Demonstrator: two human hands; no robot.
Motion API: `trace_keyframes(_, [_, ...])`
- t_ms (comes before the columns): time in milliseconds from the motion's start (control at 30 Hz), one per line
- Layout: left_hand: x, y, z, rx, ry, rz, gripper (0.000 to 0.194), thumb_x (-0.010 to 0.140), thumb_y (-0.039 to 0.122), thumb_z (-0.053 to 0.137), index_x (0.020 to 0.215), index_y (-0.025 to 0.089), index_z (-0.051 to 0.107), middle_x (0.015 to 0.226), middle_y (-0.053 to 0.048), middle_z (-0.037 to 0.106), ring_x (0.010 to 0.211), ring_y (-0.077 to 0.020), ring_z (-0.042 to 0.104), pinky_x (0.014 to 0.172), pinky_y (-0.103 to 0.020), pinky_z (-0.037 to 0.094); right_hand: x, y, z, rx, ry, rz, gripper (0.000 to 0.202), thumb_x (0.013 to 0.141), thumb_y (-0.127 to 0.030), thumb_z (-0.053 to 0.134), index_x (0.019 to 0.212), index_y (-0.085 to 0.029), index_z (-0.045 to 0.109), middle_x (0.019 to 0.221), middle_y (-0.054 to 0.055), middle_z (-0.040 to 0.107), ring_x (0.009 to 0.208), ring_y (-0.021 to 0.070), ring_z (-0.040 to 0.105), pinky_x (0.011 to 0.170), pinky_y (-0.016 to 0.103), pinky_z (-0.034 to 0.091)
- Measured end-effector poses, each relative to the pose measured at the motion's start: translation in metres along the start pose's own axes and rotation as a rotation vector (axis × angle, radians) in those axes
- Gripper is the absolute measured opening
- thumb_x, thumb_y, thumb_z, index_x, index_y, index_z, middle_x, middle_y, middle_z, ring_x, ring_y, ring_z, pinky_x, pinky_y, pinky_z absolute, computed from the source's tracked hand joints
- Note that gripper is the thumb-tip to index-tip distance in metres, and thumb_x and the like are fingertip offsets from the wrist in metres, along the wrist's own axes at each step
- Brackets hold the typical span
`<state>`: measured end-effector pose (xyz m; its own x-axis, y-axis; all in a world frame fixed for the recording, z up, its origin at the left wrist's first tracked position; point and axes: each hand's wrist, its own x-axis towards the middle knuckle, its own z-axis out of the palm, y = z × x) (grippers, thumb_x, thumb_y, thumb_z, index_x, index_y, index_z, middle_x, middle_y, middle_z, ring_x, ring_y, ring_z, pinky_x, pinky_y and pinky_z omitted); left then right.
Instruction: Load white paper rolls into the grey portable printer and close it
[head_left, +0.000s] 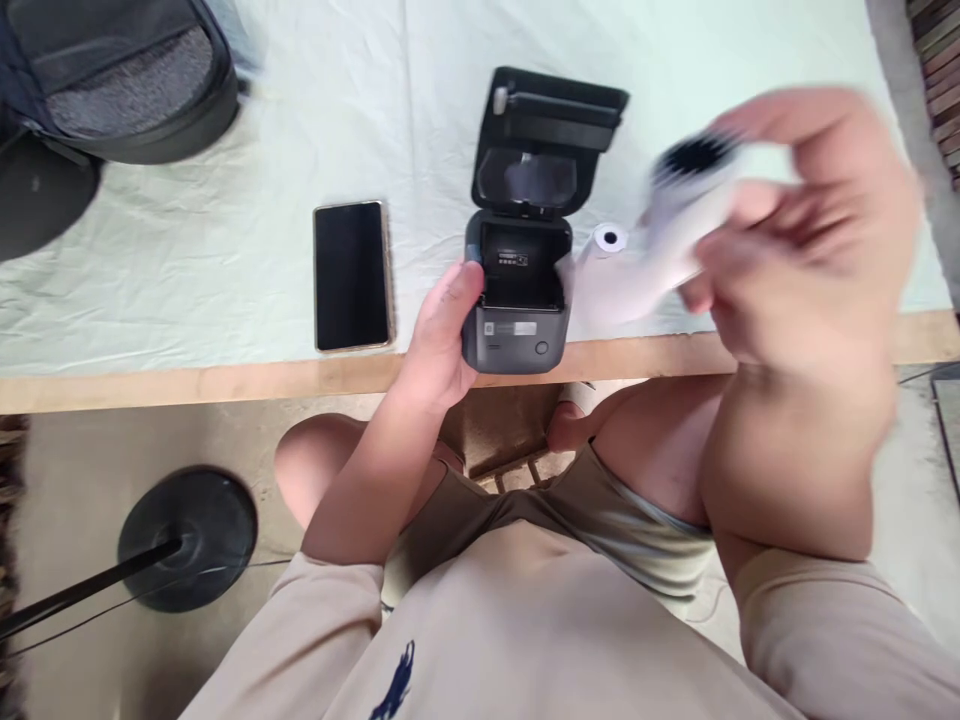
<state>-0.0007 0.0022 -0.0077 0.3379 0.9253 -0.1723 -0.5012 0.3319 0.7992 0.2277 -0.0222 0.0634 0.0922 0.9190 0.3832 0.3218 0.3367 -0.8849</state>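
A small black portable thermal printer [516, 345] sits at the table's front edge with its lid [551, 130] raised and its paper bay bare. My left hand [448, 325] grips the printer's left side, the thumb over its upper rim. Up at the right, my right hand [810, 220] pinches a white paper roll [679, 215] with a dark, toothed-looking end; motion blurs both. A loose strip of paper [615, 285] hangs from this roll toward the printer. Beside the printer stands a second white paper roll [609, 238] with a dark core, partly covered by the strip.
A smartphone [351, 275] with a dark screen lies left of the printer on the pale cloth [337, 120]. At the upper left rests a dark bag [142, 80]. Wood edges the table [187, 388]. A black round stand base [199, 540] is on the floor at left.
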Motion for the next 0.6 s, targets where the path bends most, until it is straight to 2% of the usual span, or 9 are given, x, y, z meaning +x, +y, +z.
trace_keyframes(67, [0.002,0.001,0.000,0.001,0.040,-0.019,0.041,0.096,0.067,0.073,0.110,0.029,0.077,0.116,-0.006,0.087,0.156,-0.0380,0.059,0.121,-0.049,0.061,0.007,0.015,-0.016,0.148,0.222,0.055,0.020,0.084,-0.042,0.070,0.103,-0.037,0.069,0.079,-0.001,0.065,0.060,0.0200,0.060,0.038,0.032,0.034])
trace_keyframes(100, [0.002,0.001,0.000,0.006,0.062,-0.019,0.044,0.096,0.070,0.070,0.110,0.030,0.078,0.120,-0.006,0.087,0.159,-0.0384,0.055,0.123,-0.050,0.059,0.010,0.025,-0.023,0.179,0.266,0.085,0.016,0.081,-0.042,0.072,0.096,-0.036,0.067,0.084,0.000,0.065,0.066,0.0205,0.063,0.042,0.033,0.040])
trace_keyframes(133, [0.003,0.002,0.001,0.011,0.080,-0.017,0.046,0.097,0.072,0.067,0.110,0.030,0.078,0.123,-0.005,0.086,0.162,-0.0383,0.051,0.125,-0.050,0.058,0.013,0.036,-0.028,0.175,0.331,0.084,0.021,0.076,-0.041,0.074,0.095,-0.036,0.068,0.087,0.001,0.065,0.065,0.0201,0.062,0.041,0.034,0.041])
trace_keyframes(200, [0.004,0.003,0.003,0.016,0.095,-0.018,0.047,0.099,0.072,0.064,0.111,0.029,0.080,0.128,-0.003,0.086,0.167,-0.0373,0.045,0.129,-0.050,0.055,0.016,0.058,-0.036,0.101,0.299,0.167,0.033,0.073,-0.043,0.081,0.103,-0.039,0.068,0.097,-0.001,0.070,0.072,0.0223,0.068,0.052,0.041,0.056])
trace_keyframes(267, [0.004,0.003,0.004,0.028,0.091,-0.018,0.048,0.099,0.073,0.064,0.110,0.029,0.080,0.129,-0.002,0.086,0.167,-0.0374,0.045,0.128,-0.050,0.055,0.014,0.079,-0.042,0.014,0.251,0.183,0.038,0.076,-0.053,0.086,0.107,-0.042,0.066,0.106,-0.004,0.073,0.087,0.0260,0.074,0.073,0.052,0.067])
trace_keyframes(333, [0.005,0.002,0.003,0.050,0.088,-0.005,0.051,0.098,0.076,0.063,0.110,0.030,0.080,0.129,-0.003,0.086,0.166,-0.0384,0.047,0.125,-0.051,0.058,0.012,0.099,-0.047,-0.084,0.203,0.120,0.041,0.079,-0.065,0.087,0.107,-0.043,0.065,0.110,-0.004,0.074,0.100,0.0281,0.074,0.090,0.060,0.068])
trace_keyframes(433, [0.007,0.000,-0.001,0.066,0.077,0.008,0.054,0.097,0.079,0.061,0.112,0.031,0.080,0.133,-0.002,0.084,0.167,-0.0386,0.045,0.124,-0.051,0.059,0.009,0.120,-0.057,-0.312,0.127,0.087,0.048,0.075,-0.068,0.090,0.106,-0.039,0.068,0.101,0.000,0.074,0.095,0.0297,0.071,0.097,0.061,0.064])
trace_keyframes(500, [0.007,-0.002,-0.003,0.068,0.072,0.019,0.056,0.097,0.081,0.059,0.114,0.031,0.080,0.135,-0.001,0.084,0.167,-0.0386,0.045,0.124,-0.052,0.059,0.007,0.123,-0.062,-0.448,0.115,0.114,0.051,0.071,-0.062,0.094,0.108,-0.037,0.070,0.095,0.002,0.076,0.087,0.0296,0.069,0.095,0.060,0.062])
trace_keyframes(600, [0.008,-0.003,-0.004,0.063,0.070,0.015,0.057,0.095,0.083,0.060,0.114,0.033,0.079,0.132,-0.003,0.085,0.163,-0.0406,0.051,0.123,-0.056,0.059,0.003,0.103,-0.061,-0.518,0.173,0.049,0.059,0.074,-0.050,0.093,0.127,-0.040,0.068,0.121,0.002,0.078,0.106,0.0338,0.071,0.103,0.060,0.058])
